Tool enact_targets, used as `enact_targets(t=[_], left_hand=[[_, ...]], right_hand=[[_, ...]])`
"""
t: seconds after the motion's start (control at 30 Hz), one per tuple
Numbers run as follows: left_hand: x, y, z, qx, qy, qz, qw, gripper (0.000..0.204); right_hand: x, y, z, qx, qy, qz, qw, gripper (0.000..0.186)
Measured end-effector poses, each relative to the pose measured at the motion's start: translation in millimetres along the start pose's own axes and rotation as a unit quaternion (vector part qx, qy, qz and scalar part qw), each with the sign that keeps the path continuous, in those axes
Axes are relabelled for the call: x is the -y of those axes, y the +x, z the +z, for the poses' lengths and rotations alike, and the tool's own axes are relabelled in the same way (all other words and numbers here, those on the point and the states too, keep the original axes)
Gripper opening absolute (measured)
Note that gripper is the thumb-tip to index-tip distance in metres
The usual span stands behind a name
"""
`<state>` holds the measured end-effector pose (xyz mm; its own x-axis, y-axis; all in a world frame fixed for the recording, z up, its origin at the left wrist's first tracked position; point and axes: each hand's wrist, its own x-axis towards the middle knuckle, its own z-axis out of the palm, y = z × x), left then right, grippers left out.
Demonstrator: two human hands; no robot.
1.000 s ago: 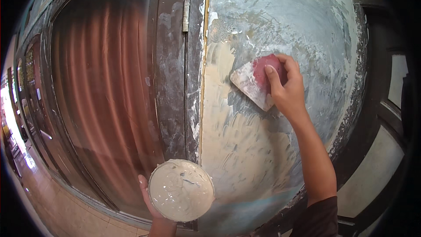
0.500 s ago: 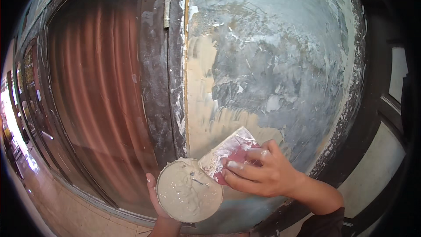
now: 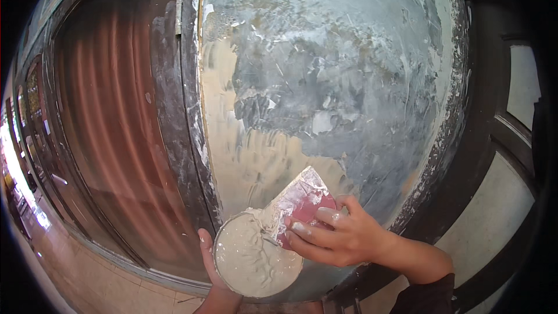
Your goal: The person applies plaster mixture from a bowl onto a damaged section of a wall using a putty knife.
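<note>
A round tub full of wet beige putty sits in my left hand; the thumb lies along its left side and the other fingers are hidden beneath it. My right hand grips a flat reddish filling scraper, fingers spread over its face. Putty coats the scraper's long left edge, whose lower end touches the putty at the tub's upper right. White smears mark my right fingers. Behind them stands a patchy grey wall, with beige putty spread along its left and lower parts.
Left of the wall runs a dark wooden frame with a metal hinge. Beyond it a reddish-brown curtain hangs behind glass. Dark panelled woodwork borders the right side. A tiled floor shows at lower left.
The view has shifted, so the wall and frame sit further left. The scraper stands a little steeper, and the putty in the tub now shows fresh ridges. Both hands keep their hold.
</note>
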<state>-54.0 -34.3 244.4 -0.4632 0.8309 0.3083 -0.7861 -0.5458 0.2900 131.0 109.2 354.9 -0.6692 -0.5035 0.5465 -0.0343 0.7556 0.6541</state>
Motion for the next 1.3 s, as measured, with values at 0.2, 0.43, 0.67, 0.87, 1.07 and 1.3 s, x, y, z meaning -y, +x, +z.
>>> enact_targets(t=[0.2, 0.43, 0.67, 0.87, 1.07, 1.3], left_hand=[[32.0, -9.5, 3.8, -0.006, 0.011, -0.005, 1.0, 0.1], [63.1, -17.8, 9.8, -0.03, 0.002, 0.001, 1.0, 0.1], [79.7, -19.8, 10.9, -0.031, -0.023, 0.007, 0.999, 0.097], [85.1, -21.4, 15.1, -0.035, -0.009, 0.01, 0.999, 0.097], [87.1, -24.4, 14.8, -0.03, -0.004, 0.013, 0.999, 0.098], [90.1, -27.8, 11.5, -0.014, 0.007, 0.004, 1.0, 0.099]], right_hand=[[-5.2, -26.2, -13.0, -0.029, 0.006, 0.001, 1.0, 0.024], [-8.3, -55.0, -19.5, -0.048, 0.01, 0.007, 0.999, 0.027], [-10.8, -74.7, -24.2, -0.047, 0.003, 0.02, 0.999, 0.028], [-10.7, -79.9, -33.5, -0.047, -0.011, 0.028, 0.998, 0.026], [-7.2, -77.8, -39.6, -0.047, 0.007, 0.028, 0.998, 0.024], [-1.9, -75.7, -39.3, -0.048, 0.008, 0.018, 0.999, 0.024]])
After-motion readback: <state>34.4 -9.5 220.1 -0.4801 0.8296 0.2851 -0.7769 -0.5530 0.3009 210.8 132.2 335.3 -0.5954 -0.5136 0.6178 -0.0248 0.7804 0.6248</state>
